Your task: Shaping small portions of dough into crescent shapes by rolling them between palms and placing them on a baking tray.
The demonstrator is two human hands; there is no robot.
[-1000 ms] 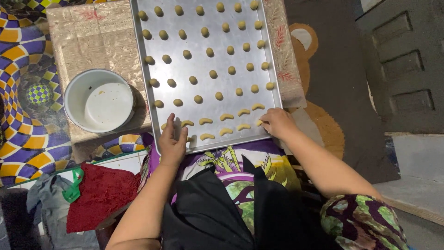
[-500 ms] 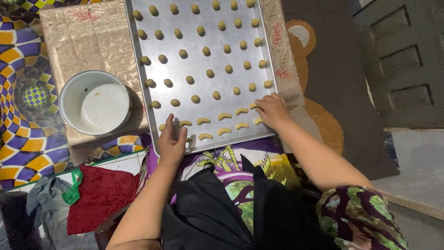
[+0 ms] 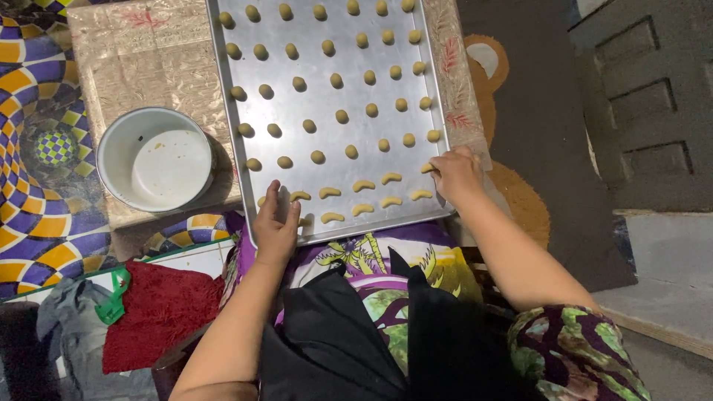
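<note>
Dough pieces [image 3: 363, 186] line the baking tray [image 3: 223, 96]. Left of it stands a white bowl [image 3: 156, 158]. Left hand [image 3: 275, 227] lies flat, fingers together, on the near edge; right hand [image 3: 455, 174] pinches a crescent [image 3: 427, 168] by the right rim.

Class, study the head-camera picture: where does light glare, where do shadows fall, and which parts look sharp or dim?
Head view: the metal baking tray shows soft, diffuse glare with no harsh hotspot; the white bowl casts a dark shadow to its right, onto the gold cloth; the left hand, right hand and dough pieces look sharp; the lower-left corner and right side are dim.
</note>
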